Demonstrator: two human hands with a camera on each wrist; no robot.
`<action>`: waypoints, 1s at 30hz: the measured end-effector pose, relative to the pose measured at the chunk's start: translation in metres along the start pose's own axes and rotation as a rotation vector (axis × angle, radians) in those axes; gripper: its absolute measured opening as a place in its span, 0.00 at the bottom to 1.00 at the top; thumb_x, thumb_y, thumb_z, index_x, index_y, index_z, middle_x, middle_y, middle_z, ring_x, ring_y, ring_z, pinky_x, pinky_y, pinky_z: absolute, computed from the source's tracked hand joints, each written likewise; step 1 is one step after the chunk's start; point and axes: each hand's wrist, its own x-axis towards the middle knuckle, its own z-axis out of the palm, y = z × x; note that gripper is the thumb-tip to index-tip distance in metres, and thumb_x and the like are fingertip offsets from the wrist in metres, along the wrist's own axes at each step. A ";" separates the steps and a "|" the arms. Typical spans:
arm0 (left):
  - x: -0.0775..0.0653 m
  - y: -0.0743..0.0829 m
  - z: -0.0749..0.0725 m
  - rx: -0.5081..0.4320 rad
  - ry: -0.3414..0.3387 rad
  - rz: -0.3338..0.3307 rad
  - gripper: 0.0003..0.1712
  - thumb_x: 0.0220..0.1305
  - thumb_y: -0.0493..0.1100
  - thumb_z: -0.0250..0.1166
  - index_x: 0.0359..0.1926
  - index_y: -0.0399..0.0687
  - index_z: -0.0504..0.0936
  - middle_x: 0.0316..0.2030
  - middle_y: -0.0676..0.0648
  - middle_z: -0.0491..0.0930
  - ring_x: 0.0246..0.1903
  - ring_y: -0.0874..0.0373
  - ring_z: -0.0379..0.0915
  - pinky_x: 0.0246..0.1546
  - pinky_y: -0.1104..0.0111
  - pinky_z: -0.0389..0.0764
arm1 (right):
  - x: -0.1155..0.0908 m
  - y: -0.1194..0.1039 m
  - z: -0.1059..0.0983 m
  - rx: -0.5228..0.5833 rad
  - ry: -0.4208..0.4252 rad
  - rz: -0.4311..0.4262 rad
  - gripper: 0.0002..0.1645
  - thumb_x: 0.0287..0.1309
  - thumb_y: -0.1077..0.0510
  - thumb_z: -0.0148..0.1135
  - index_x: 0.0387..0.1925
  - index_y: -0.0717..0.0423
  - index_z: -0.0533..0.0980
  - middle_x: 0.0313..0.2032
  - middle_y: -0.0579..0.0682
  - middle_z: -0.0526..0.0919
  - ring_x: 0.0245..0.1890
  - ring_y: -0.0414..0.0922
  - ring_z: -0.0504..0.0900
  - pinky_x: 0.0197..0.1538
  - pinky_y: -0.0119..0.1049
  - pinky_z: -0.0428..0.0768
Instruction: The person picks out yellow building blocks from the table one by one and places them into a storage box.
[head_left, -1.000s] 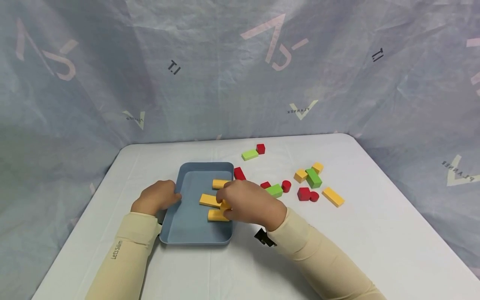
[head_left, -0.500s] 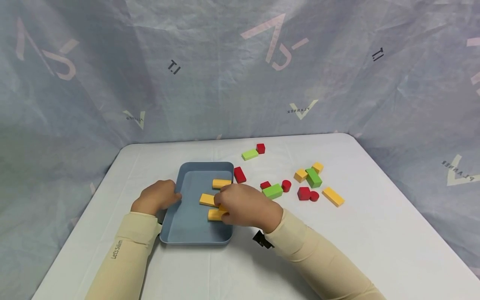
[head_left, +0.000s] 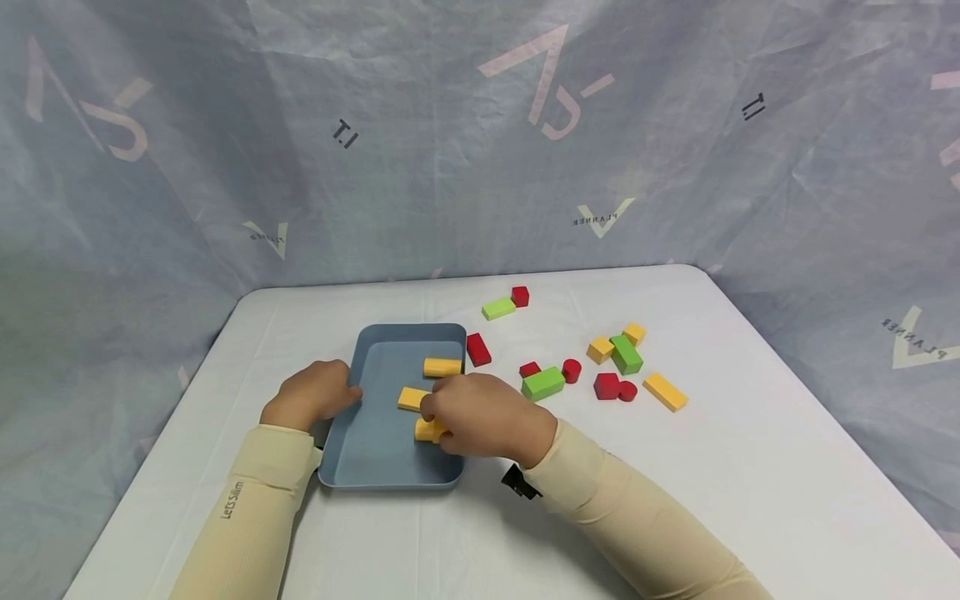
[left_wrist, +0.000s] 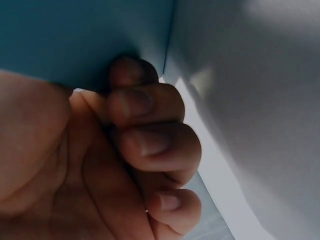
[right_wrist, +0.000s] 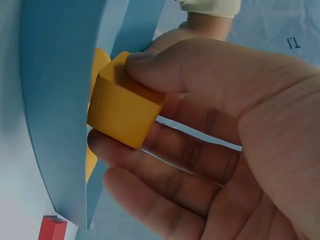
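My left hand [head_left: 317, 392] grips the left wall of a blue-grey tray [head_left: 375, 458]. In the left wrist view its curled fingers [left_wrist: 155, 142] and thumb hold the tray edge. Over the tray's right side, my right hand [head_left: 487, 417] pinches a yellow block [right_wrist: 125, 112] between thumb and fingertips, seen clearly in the right wrist view. In the tray beneath and beside that hand lie a rounded yellow block [head_left: 442, 367], a flat yellow block [head_left: 410, 398] and another yellow block [head_left: 422, 430], the last two partly hidden by the hand.
Right of the tray are a red block [head_left: 478, 350], a green block [head_left: 543, 383] and a red cylinder [head_left: 572, 371]. Further right lie a green block [head_left: 626, 354], a red cube [head_left: 607, 386] and a yellow block [head_left: 665, 392]. A light green block [head_left: 498, 308] lies behind.
My right hand has moved slightly left and toward me, with the yellow block still pinched. The left hand and tray have stayed in place.
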 end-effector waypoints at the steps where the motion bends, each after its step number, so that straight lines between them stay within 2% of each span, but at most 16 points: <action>1: 0.000 0.000 0.001 -0.001 0.004 0.003 0.15 0.63 0.46 0.58 0.38 0.36 0.78 0.24 0.46 0.75 0.23 0.53 0.69 0.23 0.59 0.72 | 0.000 0.000 0.001 -0.004 0.000 0.002 0.13 0.47 0.55 0.69 0.38 0.46 0.81 0.30 0.39 0.77 0.27 0.32 0.69 0.31 0.27 0.75; 10: -0.001 0.000 0.000 -0.002 0.014 0.008 0.15 0.63 0.46 0.58 0.39 0.36 0.78 0.24 0.46 0.75 0.23 0.53 0.68 0.22 0.60 0.71 | 0.000 -0.002 0.004 -0.029 -0.030 0.018 0.13 0.48 0.53 0.69 0.39 0.45 0.81 0.30 0.39 0.78 0.27 0.33 0.69 0.29 0.28 0.75; 20: -0.002 0.001 -0.001 -0.014 0.007 0.000 0.14 0.63 0.46 0.58 0.38 0.37 0.78 0.23 0.46 0.75 0.23 0.53 0.69 0.22 0.60 0.72 | 0.000 -0.005 0.006 -0.031 -0.021 -0.009 0.11 0.48 0.54 0.68 0.37 0.44 0.81 0.29 0.38 0.76 0.27 0.32 0.68 0.28 0.28 0.74; 30: -0.002 0.000 -0.001 -0.009 0.005 0.012 0.14 0.63 0.46 0.58 0.38 0.37 0.78 0.23 0.46 0.75 0.23 0.53 0.68 0.22 0.60 0.71 | 0.001 -0.008 0.007 0.004 -0.082 -0.003 0.09 0.48 0.57 0.67 0.35 0.44 0.81 0.26 0.38 0.75 0.26 0.33 0.68 0.26 0.28 0.73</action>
